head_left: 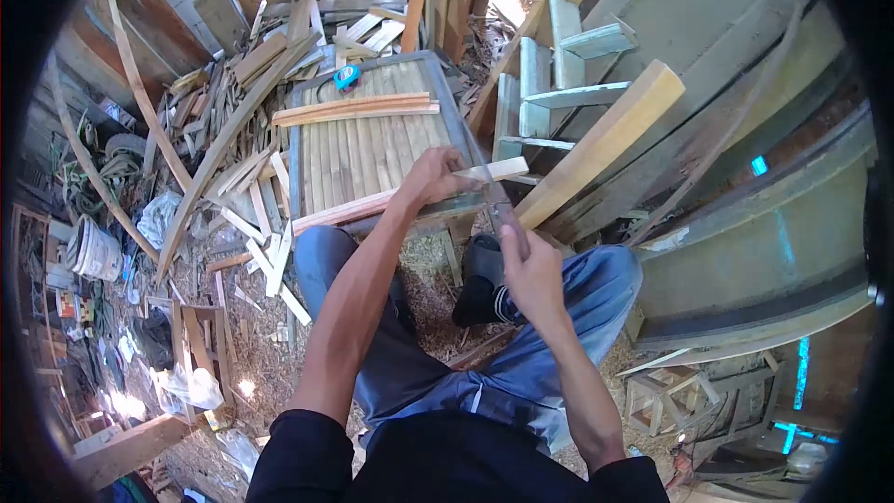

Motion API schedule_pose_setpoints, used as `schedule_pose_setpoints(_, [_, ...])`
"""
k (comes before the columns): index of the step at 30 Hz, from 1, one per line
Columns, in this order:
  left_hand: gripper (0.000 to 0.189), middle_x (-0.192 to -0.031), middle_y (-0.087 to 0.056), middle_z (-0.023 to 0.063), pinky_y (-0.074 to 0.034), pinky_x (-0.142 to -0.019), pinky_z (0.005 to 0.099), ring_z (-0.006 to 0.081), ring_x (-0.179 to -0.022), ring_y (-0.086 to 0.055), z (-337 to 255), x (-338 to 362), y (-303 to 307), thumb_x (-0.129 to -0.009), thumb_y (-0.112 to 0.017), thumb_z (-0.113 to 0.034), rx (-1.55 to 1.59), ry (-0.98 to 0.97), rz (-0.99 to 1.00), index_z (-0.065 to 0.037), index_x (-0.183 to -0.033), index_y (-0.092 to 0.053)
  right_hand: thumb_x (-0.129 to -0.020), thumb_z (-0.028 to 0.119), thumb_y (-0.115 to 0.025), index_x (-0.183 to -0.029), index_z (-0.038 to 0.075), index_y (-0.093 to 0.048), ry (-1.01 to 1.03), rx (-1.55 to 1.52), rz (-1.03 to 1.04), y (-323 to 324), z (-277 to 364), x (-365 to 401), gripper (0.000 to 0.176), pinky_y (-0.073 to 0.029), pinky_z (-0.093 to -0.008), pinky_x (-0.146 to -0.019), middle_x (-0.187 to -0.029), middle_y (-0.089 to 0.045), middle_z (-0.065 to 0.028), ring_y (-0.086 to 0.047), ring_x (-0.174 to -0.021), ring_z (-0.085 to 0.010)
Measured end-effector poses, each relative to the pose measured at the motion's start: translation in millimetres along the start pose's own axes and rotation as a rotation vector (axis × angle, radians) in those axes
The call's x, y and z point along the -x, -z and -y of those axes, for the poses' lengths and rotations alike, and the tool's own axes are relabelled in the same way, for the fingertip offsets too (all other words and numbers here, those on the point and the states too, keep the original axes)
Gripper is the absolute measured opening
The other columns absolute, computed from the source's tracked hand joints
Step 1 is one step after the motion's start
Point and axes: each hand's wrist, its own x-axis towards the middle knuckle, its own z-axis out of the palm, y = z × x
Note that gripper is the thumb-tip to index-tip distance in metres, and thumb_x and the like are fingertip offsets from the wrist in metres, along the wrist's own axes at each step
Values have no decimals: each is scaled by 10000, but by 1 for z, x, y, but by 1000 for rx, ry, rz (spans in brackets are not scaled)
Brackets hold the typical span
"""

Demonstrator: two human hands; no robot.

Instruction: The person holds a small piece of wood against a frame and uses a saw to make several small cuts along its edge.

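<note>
My right hand (531, 270) is wrapped round the handle of a handsaw (496, 197), whose thin blade points away from me. The blade lies across a light wooden strip (503, 169) near the strip's right end. My left hand (434, 177) grips this strip just left of the blade, at the near edge of a slatted wooden panel (358, 154) with a grey frame. Farther up the panel lie several reddish strips (358, 109) side by side. A blue tape measure (346, 77) sits at the panel's far edge.
A thick pale board (605, 142) leans at the right, beside a stepped wooden piece (559, 84). Scrap wood (270, 61) is heaped at the back left. Offcuts (270, 261) and shavings cover the floor. A white bucket (94, 249) stands far left.
</note>
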Motion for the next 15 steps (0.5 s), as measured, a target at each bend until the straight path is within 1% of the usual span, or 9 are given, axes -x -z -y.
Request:
schedule_pose_setpoints(2, [379, -740, -651, 119, -490, -677, 351, 208, -712, -615, 9, -2, -2, -649, -865, -268, 11, -63, -9, 12, -837, -694, -986, 349, -557, -782, -55, -593, -57, 38, 45, 11, 3, 9, 454, -379, -387, -521, -547, -485, -115, -432, -512, -190])
schedule_pose_setpoints(4, [385, -760, -652, 123, -489, -683, 349, 200, -727, -615, 16, -3, -6, -660, -862, -265, 46, -36, 11, 29, -838, -688, -987, 348, -555, -787, -52, -598, -168, 78, 92, 33, 18, 32, 449, -382, -381, -524, -549, -490, -116, -454, -512, -193])
schedule_pose_setpoints(5, [376, -783, -653, 121, -488, -691, 347, 200, -743, -615, 19, -5, -8, -668, -857, -262, 36, -36, 15, 28, -835, -685, -995, 364, -529, -798, -61, -615, -157, 57, 83, 34, 19, 36, 477, -417, -427, -538, -560, -526, -210, -527, -492, -320])
schedule_pose_setpoints(7, [366, -806, -654, 119, -486, -700, 345, 199, -759, -615, 15, -6, -6, -677, -851, -258, 20, -43, 23, 26, -832, -681, -993, 354, -535, -802, -64, -620, -44, 64, 13, 8, 5, 11, 468, -422, -423, -537, -560, -529, -213, -536, -490, -313])
schedule_pose_setpoints(8, [352, -827, -652, 122, -485, -708, 343, 203, -774, -615, 9, -2, -5, -681, -849, -248, -9, -91, -17, 23, -827, -677, -992, 344, -542, -805, -68, -626, 61, 61, -68, -4, -2, 0, 460, -426, -420, -535, -560, -533, -216, -544, -488, -307])
schedule_pose_setpoints(11, [336, -854, -648, 129, -482, -720, 343, 221, -792, -618, 10, -6, 1, -683, -848, -231, 1, -121, -29, 19, -821, -671, -988, 330, -554, -835, -67, -645, -77, 170, 11, -22, 5, -28, 435, -445, -413, -565, -618, -579, -233, -602, -547, -321])
schedule_pose_setpoints(12, [333, -860, -647, 134, -482, -723, 344, 234, -796, -621, 14, -4, 0, -680, -849, -225, 67, -72, -11, 18, -821, -669, -988, 330, -554, -835, -67, -645, -69, 173, 11, -19, -1, -27, 435, -445, -413, -565, -618, -579, -233, -602, -547, -321])
schedule_pose_setpoints(14, [335, -856, -647, 147, -483, -714, 346, 260, -783, -625, 8, -5, 0, -674, -849, -212, -36, -205, -75, 24, -830, -670, -988, 330, -556, -862, -59, -662, -13, 7, 14, -8, -26, -24, 423, -456, -416, -581, -646, -596, -236, -602, -561, -330])
schedule_pose_setpoints(15, [356, -852, -661, 172, -499, -727, 374, 297, -791, -647, 5, -5, -1, -660, -846, -228, -34, -152, -54, 31, -839, -680, -989, 331, -560, -862, -51, -666, 41, -91, -31, -16, -54, -21, 415, -451, -398, -580, -620, -581, -194, -563, -543, -256])
